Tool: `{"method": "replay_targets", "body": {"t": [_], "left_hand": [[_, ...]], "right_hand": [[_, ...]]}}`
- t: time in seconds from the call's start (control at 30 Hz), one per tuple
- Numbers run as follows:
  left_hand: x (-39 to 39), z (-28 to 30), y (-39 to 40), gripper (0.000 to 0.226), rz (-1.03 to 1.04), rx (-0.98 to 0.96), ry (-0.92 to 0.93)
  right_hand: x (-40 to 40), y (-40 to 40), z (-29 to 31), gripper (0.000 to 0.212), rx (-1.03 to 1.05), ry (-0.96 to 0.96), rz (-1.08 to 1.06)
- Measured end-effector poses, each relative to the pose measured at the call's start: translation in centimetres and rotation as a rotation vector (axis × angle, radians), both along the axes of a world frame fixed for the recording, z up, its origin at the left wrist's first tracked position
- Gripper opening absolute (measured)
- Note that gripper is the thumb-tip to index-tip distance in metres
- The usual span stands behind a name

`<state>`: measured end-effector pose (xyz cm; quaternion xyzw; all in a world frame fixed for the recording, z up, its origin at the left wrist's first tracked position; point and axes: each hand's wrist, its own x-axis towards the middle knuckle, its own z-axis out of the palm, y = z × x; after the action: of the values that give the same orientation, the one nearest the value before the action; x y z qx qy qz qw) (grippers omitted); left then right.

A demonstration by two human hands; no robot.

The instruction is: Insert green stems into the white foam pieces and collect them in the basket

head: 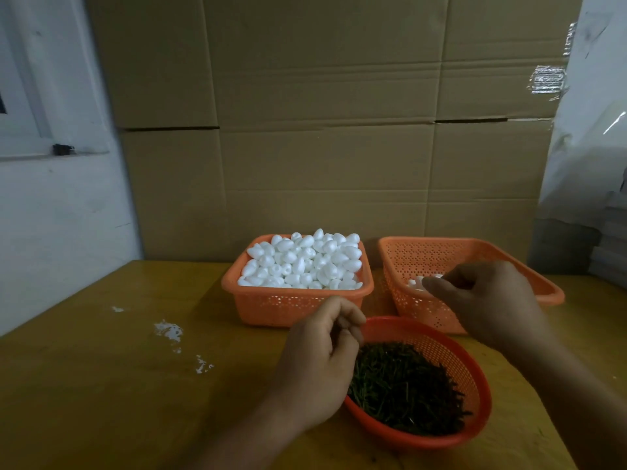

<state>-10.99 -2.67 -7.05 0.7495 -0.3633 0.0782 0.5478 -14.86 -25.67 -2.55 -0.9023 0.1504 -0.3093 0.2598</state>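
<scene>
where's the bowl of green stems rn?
In the head view, the round red bowl of green stems sits near the table's front edge, right of centre, just in front of the two orange baskets, with the left hand at its left rim.

Looks like a small packing or piecework corner in a storeroom or workshop, not a home or office. Backed by a wall of stacked, plain cardboard boxes (322,130), with a bare wooden worktable (101,385) pushed right up against them, a painted white wall (57,215) to the boxes' left and pale plastic sheeting (590,113) hanging to their right. Stocked in bulk just in front of the boxes: an orange basket (271,305) heaped with white foam pieces (302,261), and nearer the table's front edge a round red basket (475,378) full of green stems (407,388).
</scene>
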Motion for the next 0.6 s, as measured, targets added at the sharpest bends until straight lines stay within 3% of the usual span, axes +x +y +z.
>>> {"method": "replay_targets", "body": {"t": [0.17, 0.33, 0.47, 0.6], "left_hand": [[2.5, 1.6, 0.0, 0.030, 0.105, -0.045, 0.000], [8.7, 4.1, -1.0, 0.023, 0.276, 0.094, -0.099], [14.1, 5.3, -2.3, 0.034, 0.266, 0.455, -0.121], [17.0, 5.3, -3.2, 0.054, 0.199, 0.895, -0.262]], "right_hand": [[-2.5, 3.2, -1.8, 0.056, 0.039, -0.166, 0.272], [-2.8, 3.7, -3.1, 0.051, -0.041, -0.151, 0.364], [-3.1, 3.5, -3.5, 0.049, -0.070, -0.176, 0.367], [-3.4, 3.2, -3.6, 0.051, -0.071, -0.173, 0.334]]}}
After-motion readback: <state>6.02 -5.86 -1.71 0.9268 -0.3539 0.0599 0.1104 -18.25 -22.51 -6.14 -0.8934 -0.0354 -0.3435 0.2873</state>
